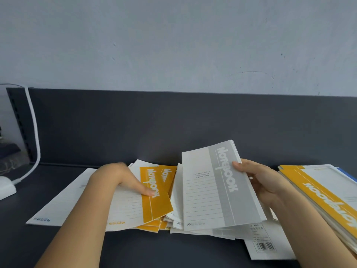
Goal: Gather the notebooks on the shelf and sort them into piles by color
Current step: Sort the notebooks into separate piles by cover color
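My right hand grips a stack of grey-striped white notebooks by its right edge, thumb on the top cover, tilted up above more grey and white notebooks lying on the dark shelf. My left hand holds the top yellow-striped notebook of a small yellow pile, thumb pressed on the cover near the stripe. A white notebook with blue marks lies flat at the left, partly under my left forearm.
A tall stack of yellow-striped notebooks with a blue edge behind it sits at the far right. A white back cover with a barcode lies in front of it. A white cable and base stand at the left. The dark back panel rises behind.
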